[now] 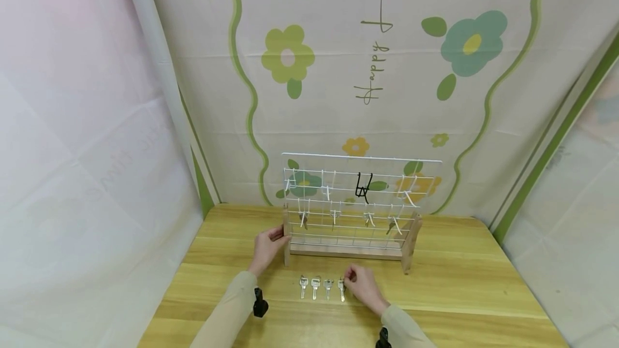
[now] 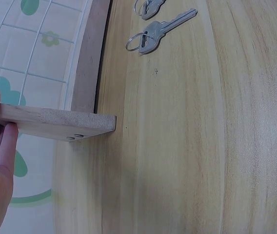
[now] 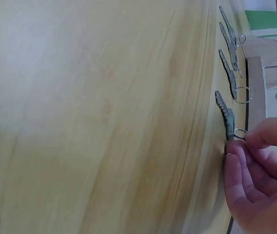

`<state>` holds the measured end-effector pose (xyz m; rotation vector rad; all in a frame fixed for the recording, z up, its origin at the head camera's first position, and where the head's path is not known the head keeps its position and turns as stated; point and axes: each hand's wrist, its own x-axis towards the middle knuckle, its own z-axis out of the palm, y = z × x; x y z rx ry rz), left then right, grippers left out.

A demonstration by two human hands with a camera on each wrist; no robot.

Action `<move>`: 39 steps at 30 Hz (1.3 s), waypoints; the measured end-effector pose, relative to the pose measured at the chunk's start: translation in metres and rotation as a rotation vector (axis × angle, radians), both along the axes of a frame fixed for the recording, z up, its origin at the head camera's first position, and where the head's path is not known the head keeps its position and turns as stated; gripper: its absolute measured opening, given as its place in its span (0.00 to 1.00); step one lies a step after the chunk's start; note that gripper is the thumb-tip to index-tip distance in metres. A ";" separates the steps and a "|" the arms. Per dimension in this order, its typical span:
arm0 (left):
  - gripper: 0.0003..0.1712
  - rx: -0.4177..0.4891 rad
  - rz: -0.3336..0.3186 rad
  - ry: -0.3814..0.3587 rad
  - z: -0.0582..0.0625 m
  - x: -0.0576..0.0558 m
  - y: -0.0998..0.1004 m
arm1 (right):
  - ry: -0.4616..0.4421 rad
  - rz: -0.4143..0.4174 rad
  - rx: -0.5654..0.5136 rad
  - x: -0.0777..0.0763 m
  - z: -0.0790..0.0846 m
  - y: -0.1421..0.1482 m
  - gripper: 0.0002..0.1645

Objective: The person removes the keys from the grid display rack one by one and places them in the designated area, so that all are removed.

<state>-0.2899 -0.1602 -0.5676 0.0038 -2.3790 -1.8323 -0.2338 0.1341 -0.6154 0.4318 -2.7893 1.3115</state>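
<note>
Left hand (image 1: 269, 246): gripping rack (image 1: 346, 253) by end post (image 2: 55, 117). Right hand (image 1: 362, 284): pinching ring (image 3: 240, 129) of key (image 3: 230, 124); other keys (image 1: 315, 283) between hands. Could drop key through slight hold on ring; could shift rack by tugging post.

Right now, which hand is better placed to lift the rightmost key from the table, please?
The right, I would judge. The right hand seems to pinch the rightmost key, while the left hand grips the rack at its left end, farther from that key.
</note>
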 end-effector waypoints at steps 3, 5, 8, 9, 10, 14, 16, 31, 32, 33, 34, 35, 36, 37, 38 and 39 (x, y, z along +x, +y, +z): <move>0.25 0.004 0.004 -0.008 0.000 0.000 -0.001 | 0.014 0.000 0.013 0.000 0.000 0.000 0.02; 0.25 0.008 0.005 -0.007 0.000 0.000 -0.001 | 0.017 -0.004 0.019 0.000 0.000 0.001 0.02; 0.24 0.009 0.004 -0.005 0.000 0.000 -0.002 | 0.011 -0.011 0.015 0.000 0.002 -0.001 0.03; 0.24 0.014 0.006 -0.007 0.000 0.000 -0.002 | 0.011 -0.016 0.011 0.000 0.005 -0.002 0.03; 0.25 0.014 0.007 -0.005 -0.001 0.000 -0.002 | 0.016 -0.021 0.010 0.000 0.007 -0.003 0.03; 0.25 0.013 0.010 -0.003 -0.002 0.001 -0.002 | 0.075 -0.023 -0.014 0.000 0.021 -0.015 0.04; 0.24 0.007 0.011 0.001 -0.002 0.001 -0.002 | 0.119 -0.021 -0.034 0.000 0.030 -0.022 0.04; 0.23 0.025 -0.052 0.039 0.032 0.020 0.003 | 0.233 -0.061 -0.325 -0.012 0.087 -0.089 0.08; 0.23 0.024 -0.055 0.038 0.034 0.022 0.003 | 0.229 -0.072 -0.339 -0.014 0.088 -0.093 0.08; 0.23 0.024 -0.058 0.038 0.035 0.023 0.003 | 0.222 -0.084 -0.352 -0.016 0.089 -0.096 0.09; 0.23 0.022 -0.058 0.041 0.036 0.024 0.003 | 0.215 -0.094 -0.367 -0.018 0.090 -0.099 0.10; 0.23 0.025 -0.055 0.039 0.037 0.024 0.003 | 0.212 -0.105 -0.379 -0.020 0.090 -0.102 0.10; 0.23 0.027 -0.055 0.041 0.036 0.024 0.004 | 0.211 -0.113 -0.390 -0.022 0.091 -0.105 0.11; 0.23 0.028 -0.053 0.045 0.036 0.024 0.004 | 0.215 -0.121 -0.404 -0.023 0.092 -0.108 0.12; 0.23 0.028 -0.051 0.051 0.036 0.024 0.004 | 0.225 -0.127 -0.412 -0.026 0.093 -0.110 0.12; 0.23 0.027 -0.049 0.056 0.036 0.023 0.004 | 0.235 -0.136 -0.418 -0.028 0.094 -0.113 0.13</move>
